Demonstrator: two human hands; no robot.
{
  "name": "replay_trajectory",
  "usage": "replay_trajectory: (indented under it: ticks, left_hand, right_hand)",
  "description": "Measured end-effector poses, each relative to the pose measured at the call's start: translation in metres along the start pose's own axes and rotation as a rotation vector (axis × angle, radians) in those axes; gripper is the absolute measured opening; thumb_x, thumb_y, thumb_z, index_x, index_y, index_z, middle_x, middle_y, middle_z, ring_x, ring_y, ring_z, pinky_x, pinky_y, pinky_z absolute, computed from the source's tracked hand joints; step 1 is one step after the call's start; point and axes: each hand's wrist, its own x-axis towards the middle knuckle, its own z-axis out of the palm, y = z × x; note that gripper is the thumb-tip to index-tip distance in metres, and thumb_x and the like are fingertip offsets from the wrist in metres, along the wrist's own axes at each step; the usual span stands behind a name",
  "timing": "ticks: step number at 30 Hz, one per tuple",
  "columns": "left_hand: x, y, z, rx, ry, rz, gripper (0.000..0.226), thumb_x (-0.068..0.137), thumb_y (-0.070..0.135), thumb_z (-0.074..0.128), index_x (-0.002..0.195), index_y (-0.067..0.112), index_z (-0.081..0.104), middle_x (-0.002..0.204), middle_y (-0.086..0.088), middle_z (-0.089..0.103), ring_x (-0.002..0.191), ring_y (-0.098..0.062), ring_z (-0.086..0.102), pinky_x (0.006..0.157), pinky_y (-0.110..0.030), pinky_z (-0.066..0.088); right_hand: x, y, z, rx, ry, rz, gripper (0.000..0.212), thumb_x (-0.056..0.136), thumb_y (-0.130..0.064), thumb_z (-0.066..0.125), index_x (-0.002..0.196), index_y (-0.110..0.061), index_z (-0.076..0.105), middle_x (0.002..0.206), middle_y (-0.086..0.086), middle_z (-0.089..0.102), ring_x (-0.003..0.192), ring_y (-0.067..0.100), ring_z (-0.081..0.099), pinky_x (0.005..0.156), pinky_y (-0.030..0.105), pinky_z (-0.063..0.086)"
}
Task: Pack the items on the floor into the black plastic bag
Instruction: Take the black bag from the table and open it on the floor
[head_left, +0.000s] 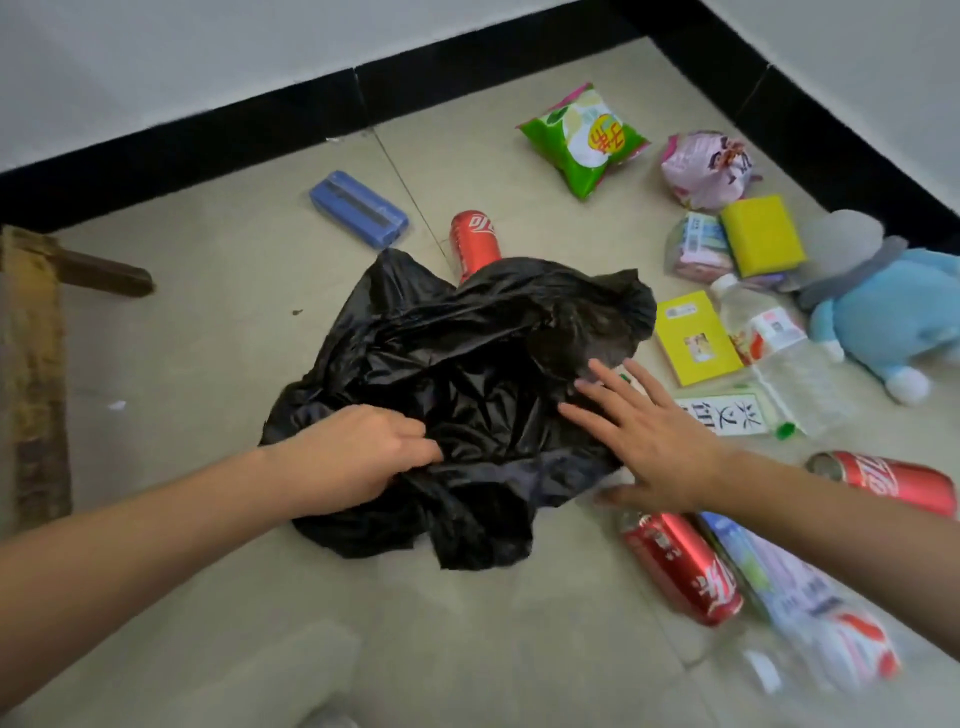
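A crumpled black plastic bag (457, 364) lies on the tiled floor in the middle. My left hand (353, 457) grips a fold of it at its near left side. My right hand (649, 441) hovers flat with spread fingers over the bag's right edge. Around the bag lie a red cola can (474, 244) behind it, two more red cans (680, 566) (893, 480) at the near right, a blue case (358, 208), a green chip bag (584, 137), a yellow box (693, 338) and a clear water bottle (774, 353).
A pink snack bag (706, 166), a yellow sponge (761, 234), a packet of small items (696, 249) and a blue plush toy (883, 306) lie at the right. Black skirting runs along the white walls. A wooden piece (36, 364) lies at the left.
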Motion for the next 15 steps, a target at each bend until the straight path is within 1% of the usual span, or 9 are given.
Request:
replay_trajectory:
  ticks: [1, 2, 4, 6, 8, 9, 12, 14, 15]
  left_hand:
    - [-0.007, 0.001, 0.003, 0.023, 0.152, 0.063, 0.033, 0.080, 0.003, 0.055, 0.109, 0.018, 0.061, 0.081, -0.003, 0.057, 0.074, -0.025, 0.060, 0.053, -0.035, 0.051]
    - [-0.013, 0.002, 0.002, 0.049, 0.298, 0.110, 0.024, 0.085, 0.002, 0.052, 0.102, 0.014, 0.063, 0.074, -0.005, 0.052, 0.065, -0.025, 0.054, 0.045, -0.034, 0.045]
    - [-0.020, 0.005, -0.009, 0.093, 0.474, 0.151, 0.019, 0.088, 0.004, 0.054, 0.102, 0.009, 0.067, 0.070, -0.008, 0.045, 0.059, -0.025, 0.044, 0.043, -0.032, 0.038]
    - [-0.023, 0.010, -0.022, 0.066, 0.475, 0.127, 0.028, 0.081, 0.018, 0.063, 0.105, 0.007, 0.072, 0.073, -0.011, 0.046, 0.062, -0.025, 0.043, 0.052, -0.032, 0.039]
    - [-0.027, 0.017, -0.028, 0.007, 0.398, 0.105, 0.039, 0.083, 0.041, 0.059, 0.099, 0.010, 0.075, 0.081, -0.011, 0.050, 0.069, -0.025, 0.044, 0.064, -0.035, 0.037]
    - [-0.028, 0.020, -0.029, -0.048, 0.363, 0.059, 0.045, 0.090, 0.050, 0.049, 0.090, 0.014, 0.076, 0.084, -0.008, 0.050, 0.073, -0.024, 0.043, 0.068, -0.037, 0.035]
    - [-0.026, 0.029, -0.024, -0.238, 0.312, -0.199, 0.065, 0.100, 0.059, 0.028, 0.065, 0.023, 0.070, 0.092, 0.004, 0.052, 0.084, -0.017, 0.048, 0.073, -0.042, 0.041]
    - [-0.025, 0.028, -0.014, -0.077, 0.162, -0.259, 0.066, 0.094, 0.070, 0.030, 0.071, 0.025, 0.072, 0.101, 0.006, 0.057, 0.096, -0.017, 0.053, 0.080, -0.039, 0.044]
    - [-0.024, 0.027, -0.010, 0.051, -0.001, -0.242, 0.067, 0.089, 0.077, 0.031, 0.083, 0.026, 0.073, 0.110, 0.003, 0.059, 0.107, -0.019, 0.054, 0.086, -0.038, 0.044]
  right_hand:
    - [0.000, 0.004, 0.003, -0.007, 0.073, -0.004, 0.053, 0.073, -0.045, 0.063, 0.119, -0.019, 0.056, 0.121, 0.015, 0.062, 0.133, 0.036, 0.050, 0.115, 0.056, 0.021]
    - [0.001, 0.010, 0.002, 0.042, 0.169, 0.015, 0.030, 0.072, -0.028, 0.058, 0.100, -0.023, 0.052, 0.099, 0.012, 0.065, 0.117, 0.034, 0.062, 0.112, 0.053, 0.026]
    - [0.005, 0.018, -0.018, 0.281, 0.323, 0.083, 0.019, 0.067, -0.018, 0.044, 0.085, -0.024, 0.038, 0.080, 0.009, 0.056, 0.084, 0.034, 0.062, 0.093, 0.047, 0.041]
    - [0.010, 0.019, -0.042, 0.440, 0.471, 0.128, 0.012, 0.067, -0.012, 0.041, 0.079, -0.012, 0.041, 0.078, 0.015, 0.049, 0.073, 0.034, 0.049, 0.067, 0.039, 0.040]
    - [0.014, 0.017, -0.056, 0.432, 0.595, 0.137, 0.007, 0.068, -0.007, 0.041, 0.073, -0.003, 0.043, 0.078, 0.019, 0.047, 0.072, 0.032, 0.041, 0.063, 0.032, 0.028]
    - [0.016, 0.014, -0.061, 0.423, 0.618, 0.125, 0.007, 0.066, -0.006, 0.040, 0.071, -0.002, 0.043, 0.078, 0.019, 0.046, 0.072, 0.030, 0.039, 0.063, 0.031, 0.026]
    - [0.020, -0.003, -0.063, 0.396, 0.494, -0.025, 0.014, 0.067, -0.013, 0.046, 0.076, -0.004, 0.051, 0.083, 0.015, 0.049, 0.075, 0.030, 0.042, 0.065, 0.038, 0.036]
    - [0.018, -0.014, -0.049, 0.301, 0.205, -0.158, 0.023, 0.075, -0.031, 0.057, 0.088, -0.012, 0.060, 0.094, 0.010, 0.053, 0.085, 0.029, 0.050, 0.081, 0.039, 0.043]
    - [0.015, -0.020, -0.041, 0.262, 0.044, -0.188, 0.029, 0.079, -0.042, 0.057, 0.093, -0.018, 0.064, 0.100, 0.007, 0.056, 0.092, 0.027, 0.055, 0.092, 0.041, 0.043]
